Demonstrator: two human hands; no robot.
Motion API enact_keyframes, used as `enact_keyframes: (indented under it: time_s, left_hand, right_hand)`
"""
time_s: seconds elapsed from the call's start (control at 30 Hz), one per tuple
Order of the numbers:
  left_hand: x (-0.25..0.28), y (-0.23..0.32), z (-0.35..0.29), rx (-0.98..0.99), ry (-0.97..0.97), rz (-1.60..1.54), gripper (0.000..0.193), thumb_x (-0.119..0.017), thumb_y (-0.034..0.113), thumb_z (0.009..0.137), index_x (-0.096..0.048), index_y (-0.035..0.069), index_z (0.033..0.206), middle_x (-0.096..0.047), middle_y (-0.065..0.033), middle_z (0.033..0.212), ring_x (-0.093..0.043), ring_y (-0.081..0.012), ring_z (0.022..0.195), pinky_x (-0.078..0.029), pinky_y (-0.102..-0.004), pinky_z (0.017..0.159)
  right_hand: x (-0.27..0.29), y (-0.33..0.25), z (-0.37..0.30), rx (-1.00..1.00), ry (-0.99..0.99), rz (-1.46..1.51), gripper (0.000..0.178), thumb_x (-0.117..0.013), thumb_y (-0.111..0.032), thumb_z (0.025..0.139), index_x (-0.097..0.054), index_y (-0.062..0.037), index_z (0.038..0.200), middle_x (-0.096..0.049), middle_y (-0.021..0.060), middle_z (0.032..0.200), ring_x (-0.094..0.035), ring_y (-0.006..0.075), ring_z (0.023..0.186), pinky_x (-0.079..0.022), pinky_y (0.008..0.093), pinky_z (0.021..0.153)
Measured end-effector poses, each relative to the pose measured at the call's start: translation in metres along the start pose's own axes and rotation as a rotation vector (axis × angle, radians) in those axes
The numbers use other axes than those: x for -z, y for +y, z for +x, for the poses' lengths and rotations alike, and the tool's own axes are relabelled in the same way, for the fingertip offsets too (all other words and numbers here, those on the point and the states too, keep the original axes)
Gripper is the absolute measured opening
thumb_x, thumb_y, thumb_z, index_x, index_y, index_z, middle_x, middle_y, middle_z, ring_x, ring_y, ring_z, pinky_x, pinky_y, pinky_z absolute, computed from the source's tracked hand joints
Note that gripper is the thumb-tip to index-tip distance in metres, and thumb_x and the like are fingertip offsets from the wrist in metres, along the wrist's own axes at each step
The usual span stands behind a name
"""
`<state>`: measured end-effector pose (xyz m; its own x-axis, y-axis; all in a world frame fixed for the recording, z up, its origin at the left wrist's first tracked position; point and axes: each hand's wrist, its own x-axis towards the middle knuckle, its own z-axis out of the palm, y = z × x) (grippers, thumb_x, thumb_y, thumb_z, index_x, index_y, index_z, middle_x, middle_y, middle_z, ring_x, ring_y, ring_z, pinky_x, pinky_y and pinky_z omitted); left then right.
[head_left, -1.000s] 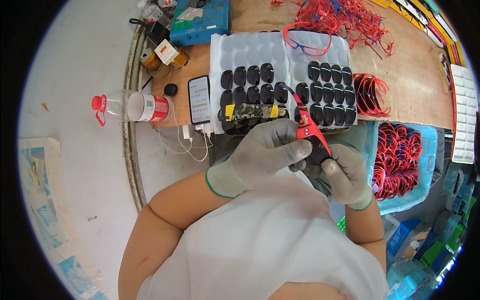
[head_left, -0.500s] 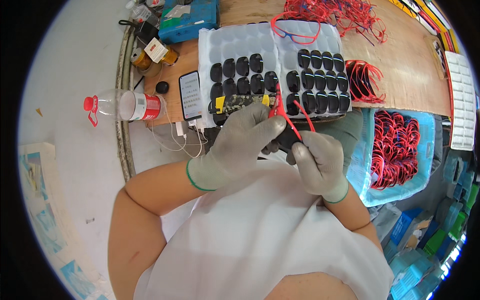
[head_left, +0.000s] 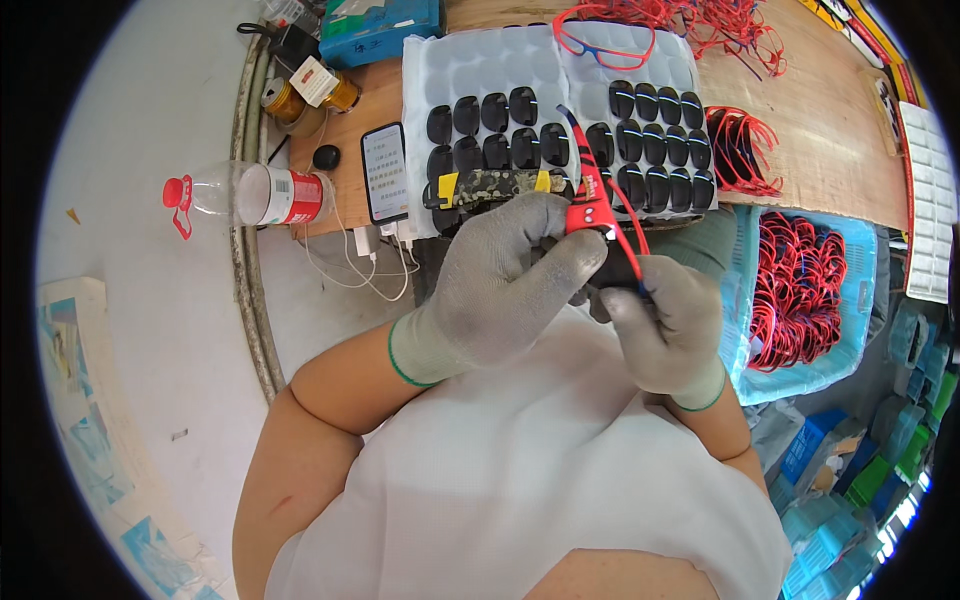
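Both my hands wear grey gloves and hold one pair of sunglasses [head_left: 590,212] with a red frame and dark lenses, in front of my chest. My left hand [head_left: 510,275] grips it with the thumb over the frame's left side. Around the other side my right hand [head_left: 665,325] is closed, its thumb close to a dark lens. One red temple with a dark tip points away from me; the other slants beside it. My fingers hide much of the lenses. Just beyond, dark lenses [head_left: 525,147] stand in rows in a white moulded tray [head_left: 440,70].
A camouflage-patterned strip with yellow ends [head_left: 500,187] lies across the tray's near side. Left are a phone [head_left: 384,172] and a plastic bottle [head_left: 265,195]. Right, red frames [head_left: 740,150] stand on the table, and a blue basket [head_left: 745,300] holds many more. An empty red frame [head_left: 605,45] lies on the tray.
The sunglasses have turned in my hands, showing more of the red temple's outer side. Both hands have shifted slightly right, and my whole view has moved a little.
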<state>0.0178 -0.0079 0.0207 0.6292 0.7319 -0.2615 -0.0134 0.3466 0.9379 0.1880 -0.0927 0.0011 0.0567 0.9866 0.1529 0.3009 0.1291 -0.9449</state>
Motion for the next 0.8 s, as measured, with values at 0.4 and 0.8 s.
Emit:
enact_keyframes:
  time_s: [0.4,0.8]
  left_hand:
    - [0.002,0.011,0.004,-0.092,-0.123,0.230,0.014,-0.061,0.010,0.097,-0.066,-0.001,0.104,-0.065,-0.0065,0.091,-0.059,-0.0095,0.078,-0.050,-0.0257,0.067]
    - [-0.005,0.006,0.023,-0.337,-0.252,0.218,0.013,-0.063,0.006,0.092,-0.067,-0.003,0.102,-0.065,-0.0107,0.075,-0.065,-0.0138,0.068,-0.051,-0.0286,0.061]
  right_hand:
    - [0.001,-0.019,0.000,-0.214,0.141,0.154,0.005,-0.061,-0.002,0.089,-0.063,0.0028,0.091,-0.065,0.0064,0.065,-0.059,0.0103,0.054,-0.045,0.0262,0.049]
    - [0.027,-0.002,0.002,0.137,0.092,-0.048,0.008,-0.069,0.001,0.076,-0.065,0.0020,0.083,-0.055,0.0138,0.061,-0.052,0.0273,0.045,-0.041,0.0349,0.044]
